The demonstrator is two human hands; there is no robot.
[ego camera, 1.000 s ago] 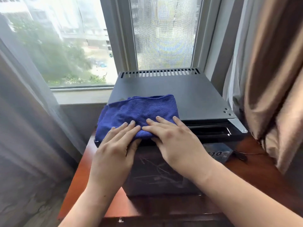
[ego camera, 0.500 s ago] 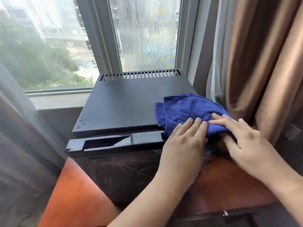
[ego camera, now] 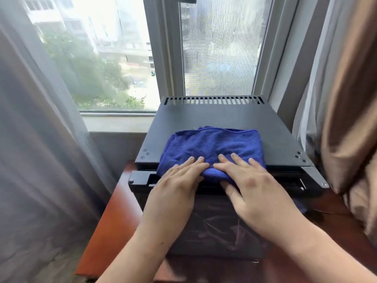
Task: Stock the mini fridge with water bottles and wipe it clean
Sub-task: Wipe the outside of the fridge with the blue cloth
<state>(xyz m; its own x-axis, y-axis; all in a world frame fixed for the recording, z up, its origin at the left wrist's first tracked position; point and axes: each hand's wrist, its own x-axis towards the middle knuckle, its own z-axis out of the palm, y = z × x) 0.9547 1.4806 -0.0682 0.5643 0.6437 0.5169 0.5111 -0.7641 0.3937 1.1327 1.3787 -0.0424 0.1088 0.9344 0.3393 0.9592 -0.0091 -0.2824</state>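
Daylight comes through the window point(ego camera: 114, 58) behind your work area; a sheer grey curtain point(ego camera: 36, 139) hangs at the left, a brown curtain point(ego camera: 346, 99) at the right. Your black mini fridge point(ego camera: 224, 119) stands on a reddish-brown wooden table point(ego camera: 110, 227), its back against the sill, vent slots along its far top edge, door side toward you.

Cloth position: the blue cloth point(ego camera: 212, 148) lies folded on the fridge top, at the near front edge, roughly centred left to right. Its long axis runs left-right, parallel to the fridge front. Its near edge droops slightly over the front lip, above the door.

Hands: you have 2 on the cloth, side by side. Your left hand point(ego camera: 179, 184) lies flat with straight fingers together, fingertips on the cloth's near left part, palm hanging in front of the fridge edge. Your right hand point(ego camera: 253, 186) lies flat, fingers straight and slightly spread, pressing the near right part; its thumb sits under the drooping cloth edge. Neither hand pinches or bunches the fabric. The index fingers nearly touch at the cloth's middle. Most of the cloth lies beyond your fingertips, toward the window.

Fridge door: appears closed; glass front dark, contents cannot be made out.
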